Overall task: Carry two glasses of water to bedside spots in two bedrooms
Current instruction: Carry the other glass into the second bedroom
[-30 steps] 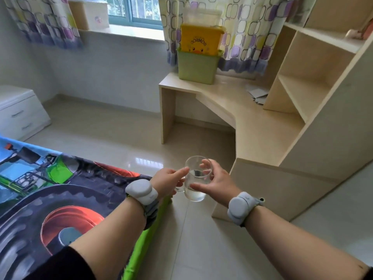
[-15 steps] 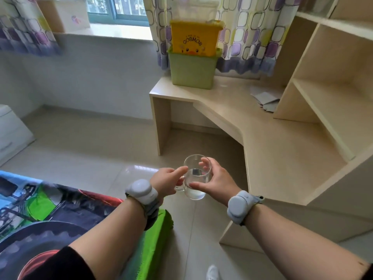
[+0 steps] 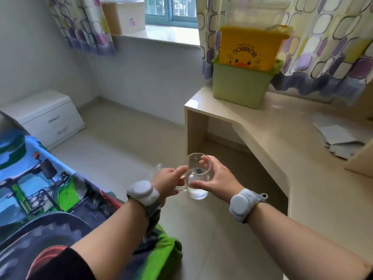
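Note:
A clear glass mug of water [image 3: 197, 179] is held upright in mid-air over the tiled floor, between the bed and the desk. My left hand [image 3: 168, 181] grips its handle on the left side. My right hand [image 3: 217, 177] cups the mug's right wall, thumb in front and fingers behind. Both wrists wear grey bands. A white two-drawer bedside cabinet [image 3: 47, 116] stands at the far left against the wall, beside the head of the bed.
A bed with a tractor-print cover [image 3: 40, 203] fills the lower left. A light wooden corner desk [image 3: 286, 138] lies to the right, with stacked green and yellow bins [image 3: 244, 77] and loose papers [image 3: 341, 138]. Open floor [image 3: 125, 146] runs towards the cabinet.
The view has swung left and forward: the white cabinet has come back into sight and the desk is nearer. Both hands keep the same hold on the mug.

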Available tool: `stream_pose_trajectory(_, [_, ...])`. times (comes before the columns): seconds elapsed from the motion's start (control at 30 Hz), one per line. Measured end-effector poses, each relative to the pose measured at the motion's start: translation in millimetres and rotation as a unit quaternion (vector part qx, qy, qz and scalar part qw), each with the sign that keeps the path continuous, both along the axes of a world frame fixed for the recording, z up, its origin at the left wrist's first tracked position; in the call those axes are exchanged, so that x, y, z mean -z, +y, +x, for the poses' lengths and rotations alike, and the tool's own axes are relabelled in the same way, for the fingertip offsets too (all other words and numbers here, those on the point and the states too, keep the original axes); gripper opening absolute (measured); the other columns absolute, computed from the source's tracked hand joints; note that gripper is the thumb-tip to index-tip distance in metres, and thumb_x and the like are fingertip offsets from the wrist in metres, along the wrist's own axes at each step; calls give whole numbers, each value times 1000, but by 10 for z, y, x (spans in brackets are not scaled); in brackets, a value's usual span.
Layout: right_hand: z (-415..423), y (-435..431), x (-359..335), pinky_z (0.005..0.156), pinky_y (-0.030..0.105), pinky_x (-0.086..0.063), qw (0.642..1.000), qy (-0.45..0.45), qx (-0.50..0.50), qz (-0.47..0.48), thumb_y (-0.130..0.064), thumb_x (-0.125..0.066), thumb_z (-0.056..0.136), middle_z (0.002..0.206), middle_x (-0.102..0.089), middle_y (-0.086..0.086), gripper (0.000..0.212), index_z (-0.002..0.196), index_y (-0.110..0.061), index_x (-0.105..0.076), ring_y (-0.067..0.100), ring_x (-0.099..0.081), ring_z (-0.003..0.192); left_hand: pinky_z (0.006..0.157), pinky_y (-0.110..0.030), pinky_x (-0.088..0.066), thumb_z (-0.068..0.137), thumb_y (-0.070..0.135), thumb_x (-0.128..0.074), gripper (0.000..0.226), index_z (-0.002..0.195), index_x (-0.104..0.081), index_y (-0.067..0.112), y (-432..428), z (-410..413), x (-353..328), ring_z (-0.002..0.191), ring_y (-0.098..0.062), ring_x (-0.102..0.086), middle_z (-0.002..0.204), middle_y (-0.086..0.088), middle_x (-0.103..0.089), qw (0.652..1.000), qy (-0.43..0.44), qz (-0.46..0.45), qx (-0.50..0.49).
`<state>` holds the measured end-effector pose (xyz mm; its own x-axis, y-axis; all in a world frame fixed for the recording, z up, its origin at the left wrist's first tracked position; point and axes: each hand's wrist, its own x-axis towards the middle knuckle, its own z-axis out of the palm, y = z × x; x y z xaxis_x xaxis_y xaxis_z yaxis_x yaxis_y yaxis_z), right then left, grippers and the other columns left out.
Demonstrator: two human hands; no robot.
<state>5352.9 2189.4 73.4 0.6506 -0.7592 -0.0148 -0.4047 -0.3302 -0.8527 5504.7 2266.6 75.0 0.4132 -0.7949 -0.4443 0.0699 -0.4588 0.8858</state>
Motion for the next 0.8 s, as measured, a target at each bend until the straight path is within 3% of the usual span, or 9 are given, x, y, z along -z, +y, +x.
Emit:
stream_pose_trajectory(0.3, [866, -943, 48, 98, 26, -44, 1000, -12, -23, 13, -39, -82, 63, 126, -55, -4, 79, 129, -24, -42, 9, -55, 111, 60, -29, -44, 84, 39, -58, 34, 88, -64, 6, -887, 852, 58, 76, -16, -59, 86, -10, -62, 1000, -12, -12, -17])
stream_pose_trajectory(0.43, [1184, -1301, -31, 100, 31, -44, 999, -9, -33, 5, -39, -82, 63, 128, -55, -2, 80, 131, -22, -42, 12, -54, 114, 63, -29, -46, 84, 40, -58, 43, 98, -64, 0, -1224, 1165, -28, 80, -17, -61, 90, -11, -64, 999, -28, -15, -25])
stream_pose_trajectory(0.67, [1754, -2063, -34, 97, 26, -44, 997, -16, -80, 5, -38, -82, 64, 120, -53, -7, 75, 126, -27, -41, 11, -54, 111, 67, -30, -48, 83, 42, -59, 49, 100, -63, -4, -1837, 1654, -37, 80, -14, -63, 91, -11, -67, 997, -35, -25, -62])
stream_pose_trajectory(0.8, [2032, -2583, 47, 98, 26, -42, 993, -16, -115, 9, -38, -82, 64, 120, -54, -7, 82, 132, -24, -38, 10, -54, 110, 77, -38, -52, 82, 45, -59, 51, 95, -64, -4, -2205, 1856, -15, 85, -18, -64, 89, -11, -68, 995, -53, -23, -84])
